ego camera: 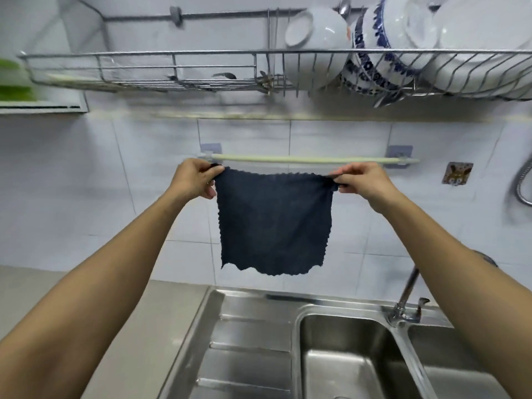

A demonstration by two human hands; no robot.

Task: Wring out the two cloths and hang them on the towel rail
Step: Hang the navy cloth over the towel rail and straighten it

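Note:
A dark blue cloth (273,223) hangs spread flat in front of the tiled wall, held by its two top corners. My left hand (195,180) pinches the top left corner and my right hand (362,181) pinches the top right corner. The cloth's top edge is just below and in front of the pale towel rail (311,160), which is fixed to the wall on two stick-on brackets. The rail is bare. Only this one cloth is in view.
A wire dish rack (172,70) with white and blue-patterned bowls (371,47) hangs above the rail. Below is a steel sink (339,355) with a drainboard (247,341) and a tap (406,298). A grey counter (138,326) lies at the left, a shower hose (522,182) at the right.

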